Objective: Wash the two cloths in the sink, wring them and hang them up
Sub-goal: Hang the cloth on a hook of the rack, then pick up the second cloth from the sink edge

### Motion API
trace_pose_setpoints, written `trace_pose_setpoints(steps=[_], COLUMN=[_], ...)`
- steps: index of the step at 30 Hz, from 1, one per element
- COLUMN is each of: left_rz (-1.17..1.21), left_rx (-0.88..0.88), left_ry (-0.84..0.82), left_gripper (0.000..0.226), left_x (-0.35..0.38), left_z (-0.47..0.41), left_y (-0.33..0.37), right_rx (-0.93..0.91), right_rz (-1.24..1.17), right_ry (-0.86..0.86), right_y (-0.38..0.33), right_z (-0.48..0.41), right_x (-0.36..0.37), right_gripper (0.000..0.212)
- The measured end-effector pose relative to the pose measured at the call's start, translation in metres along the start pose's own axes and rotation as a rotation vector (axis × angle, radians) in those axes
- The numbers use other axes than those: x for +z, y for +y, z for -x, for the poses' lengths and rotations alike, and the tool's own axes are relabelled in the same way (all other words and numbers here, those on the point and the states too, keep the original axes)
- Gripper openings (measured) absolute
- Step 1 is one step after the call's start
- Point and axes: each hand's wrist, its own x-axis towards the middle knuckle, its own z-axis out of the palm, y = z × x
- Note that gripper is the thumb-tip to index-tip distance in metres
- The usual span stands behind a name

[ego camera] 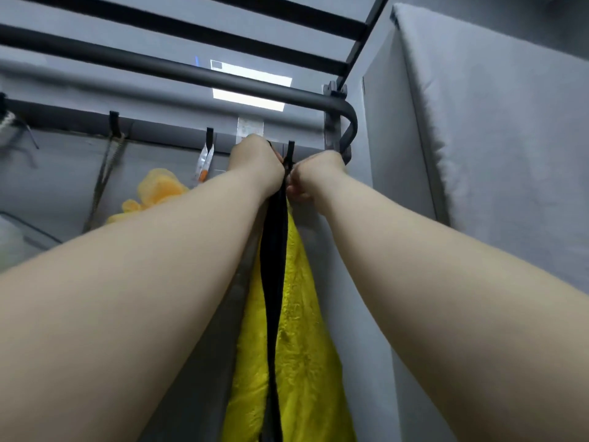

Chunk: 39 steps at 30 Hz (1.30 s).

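Hanging-up stage, seen from below: the yellow cloth [302,330], the larger of the two, hangs flat against the grey wall [494,154]. Its thick, fluffy pile is likely heavy with leftover water, soft and apt to sag. The black cloth [274,266] hangs in front of it as a narrow, limp strip; I judge it thinner, lighter and easier to let slip. Both my arms are raised. My left hand [255,161] is curled over the black cloth's top end, and my right hand [314,177] pinches the same end just beneath the black hook [290,148]. I would keep hold at that top edge or loop, close to the hook, since lower down the fabric would only stretch and swing.

No sink or surface is in view. A dark slatted rack [287,23] with a round rail [191,74] crosses overhead. Further hooks to the left carry an orange plush item [159,189], a thin metal utensil [102,183] and a small white packet [204,161].
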Motion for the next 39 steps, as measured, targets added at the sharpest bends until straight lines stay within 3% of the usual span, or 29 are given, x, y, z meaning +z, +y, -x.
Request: trace_pose_setpoints(steps=[4,7,9,11,13,18,21,25,29,35,39], left_rz=[-0.113,0.037,0.173,0.332,0.469,0.492,0.458,0.495,0.52,0.621,0.624], left_rx=[0.127,0.394,0.438,0.304,0.163,-0.084,-0.22,-0.367,-0.487,-0.717,-0.826], left_ry=[0.017,0.013,-0.012,-0.02,-0.087,-0.458,-0.597,-0.676,-0.711,-0.761,-0.882], left_gripper=[0.03,0.037,0.035,0.026,0.02,0.026,0.019,0.034,0.035,0.02,0.028], left_x=[-0.008,-0.008,-0.003,0.004,0.013,0.033,0.037,0.033,0.034,0.061,0.088], left_z=[0.028,0.084,0.128,0.169,0.207,0.321,0.381,0.457,0.524,0.624,0.677], left_y=[0.008,0.011,0.007,-0.003,-0.014,-0.034,-0.024,0.014,0.069,0.156,0.195], right_rx=[-0.13,-0.259,-0.285,-0.207,-0.104,0.13,0.073,-0.01,0.016,0.37,0.631], right_rz=[0.257,0.367,0.435,0.549,0.559,0.544,0.659,0.711,0.776,0.824,0.829], right_ry=[0.061,0.066,-0.001,-0.081,-0.22,-0.392,-0.394,-0.407,-0.554,-0.561,-0.529], right_y=[0.014,0.028,0.043,0.067,0.093,0.151,0.163,0.16,0.17,0.206,0.246], right_z=[0.024,0.069,0.102,0.14,0.181,0.281,0.324,0.37,0.427,0.511,0.546], right_x=[-0.001,-0.022,-0.037,-0.054,-0.072,-0.126,-0.163,-0.218,-0.288,-0.425,-0.508], right_gripper=[0.021,0.02,0.02,0.016,0.027,0.021,0.014,0.017,0.017,0.017,0.016])
